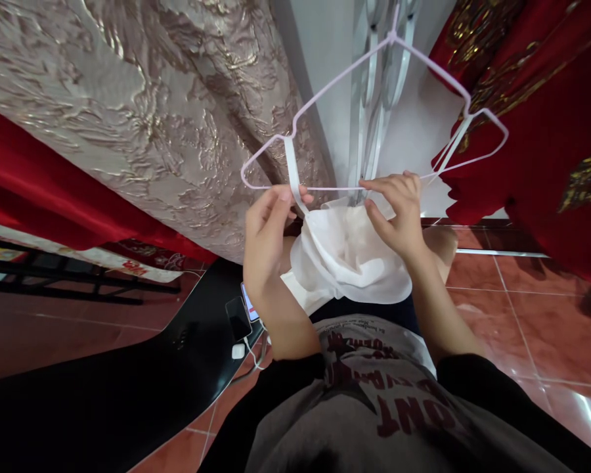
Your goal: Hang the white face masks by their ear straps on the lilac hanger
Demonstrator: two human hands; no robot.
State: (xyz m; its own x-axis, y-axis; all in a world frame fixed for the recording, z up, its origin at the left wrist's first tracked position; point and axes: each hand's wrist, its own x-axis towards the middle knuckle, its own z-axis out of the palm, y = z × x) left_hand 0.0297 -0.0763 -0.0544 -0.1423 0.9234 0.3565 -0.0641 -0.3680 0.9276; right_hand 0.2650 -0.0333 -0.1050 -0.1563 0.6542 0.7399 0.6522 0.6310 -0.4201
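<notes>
A pale pink clothes hanger (345, 71) hangs in front of me. White straps of a sheer white garment (374, 279) loop over both its ends, and the garment droops into my lap. My left hand (266, 233) pinches the left strap (292, 167) between thumb and fingers, just below the hanger's bottom bar. On the other side my right hand (398, 213) has its fingers stretched out and its thumb apart. Its fingertips are at the bottom bar, above the garment's top edge; whether they press on the bar I cannot tell.
Embossed pinkish fabric (177, 125) hangs at left, red fabric with gold trim (536, 131) at right. White metal bars (372, 125) stand behind the hanger. A black bench (142, 374) at lower left carries a phone (238, 318) and a small white case (238, 351) with a cable.
</notes>
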